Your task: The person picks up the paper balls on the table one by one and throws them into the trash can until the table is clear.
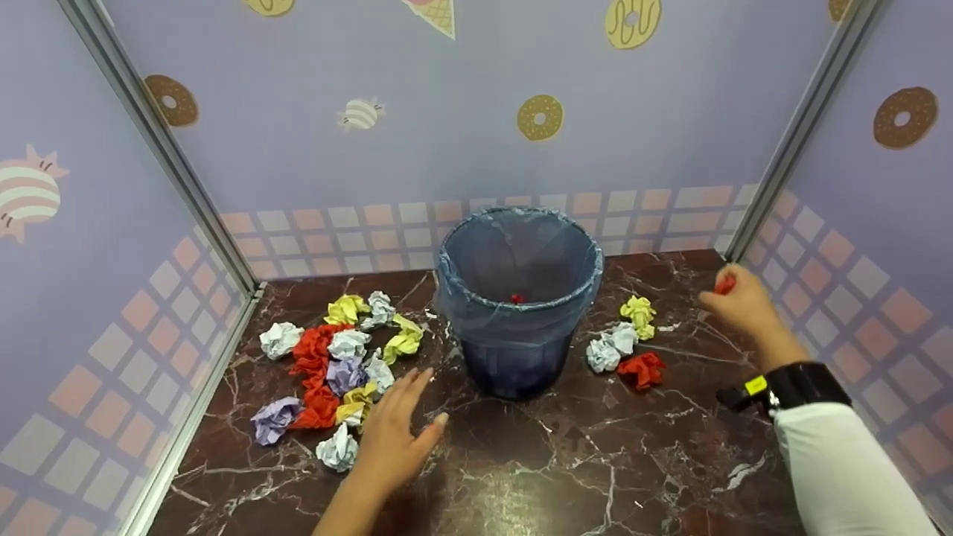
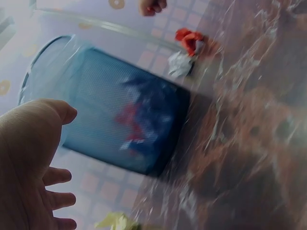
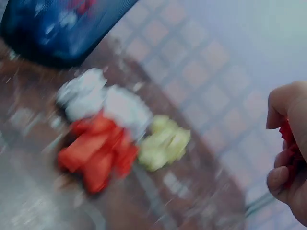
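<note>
My right hand [image 1: 747, 304] is raised over the far right of the table, its fingers curled round a crumpled red paper ball [image 3: 287, 139] that mostly hides inside them. To its left lie a yellow paper ball [image 1: 639, 316], white paper balls [image 1: 612, 346] and another red paper ball [image 1: 642, 370]. A blue mesh bin [image 1: 517, 365] with a clear plastic liner over its rim stands mid-table; a bit of red shows inside. Fingers spread and empty, my left hand [image 1: 398, 435] hovers left of the bin, near a heap with a purple paper ball [image 1: 346, 374].
Several red, white, yellow and purple paper balls make up the left heap, with a white one [image 1: 281, 340] at its far left edge. Patterned panels [image 1: 447, 149] wall in the table at the back and both sides. The tabletop [image 1: 536, 461] is dark marbled stone.
</note>
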